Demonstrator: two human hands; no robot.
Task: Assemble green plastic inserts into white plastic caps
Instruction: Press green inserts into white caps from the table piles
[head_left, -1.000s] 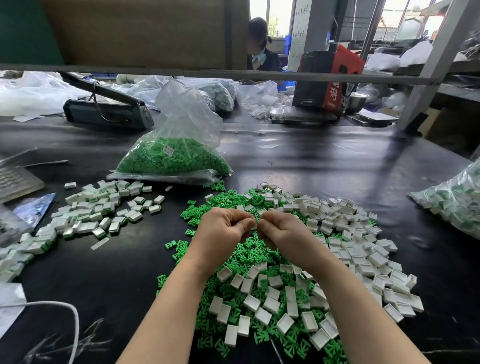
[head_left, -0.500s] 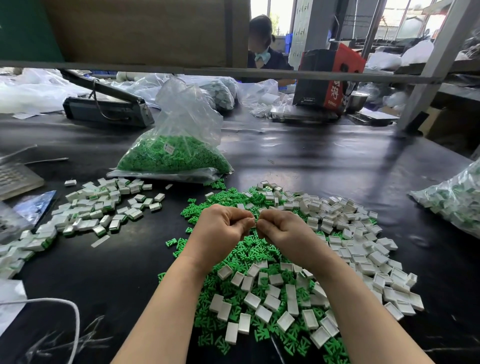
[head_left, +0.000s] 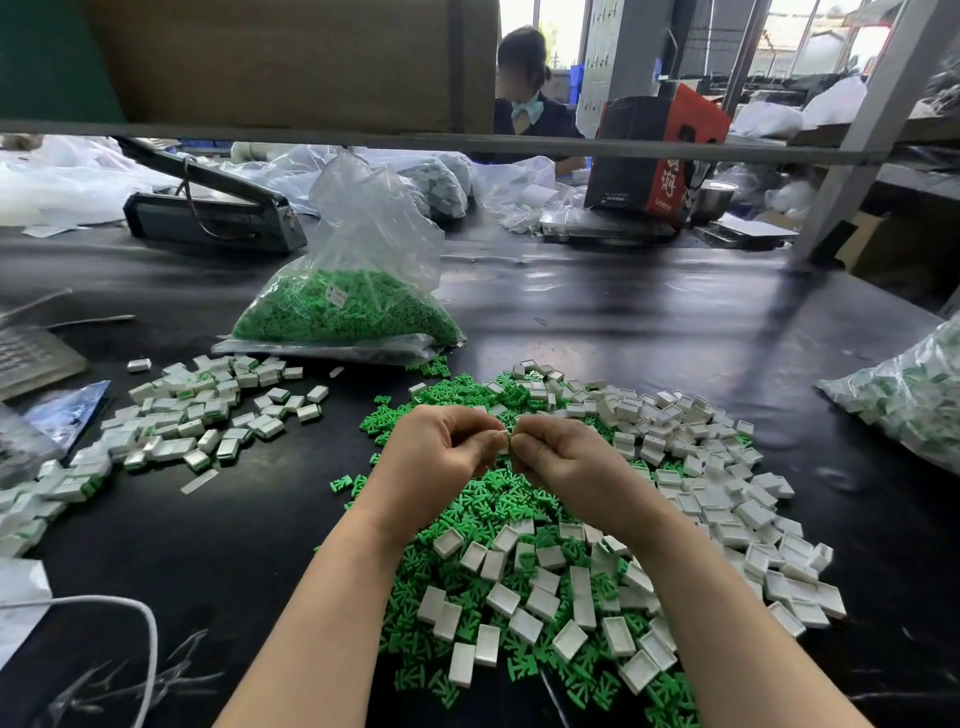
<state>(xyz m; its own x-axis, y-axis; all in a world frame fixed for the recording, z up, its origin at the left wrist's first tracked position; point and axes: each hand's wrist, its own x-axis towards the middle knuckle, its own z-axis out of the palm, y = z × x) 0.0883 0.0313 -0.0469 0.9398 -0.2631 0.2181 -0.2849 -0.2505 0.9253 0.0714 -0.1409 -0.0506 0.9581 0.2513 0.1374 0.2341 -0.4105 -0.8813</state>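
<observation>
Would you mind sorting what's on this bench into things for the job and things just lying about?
For the job: left hand, right hand, loose green inserts, white caps, finished pile, bag of inserts.
Lying about: heat sealer, red-black box, white cable.

Pinched piece (head_left: 506, 441) hidden by fingers

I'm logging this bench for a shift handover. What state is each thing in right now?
left hand: fingers curled, pinching a small part.
right hand: fingers curled, pinching the same part.
bag of green inserts: open at the top, part full, on the table.
mixed pile: loose green inserts and empty white caps.
assembled pile: caps with green showing, left of the hands.
</observation>
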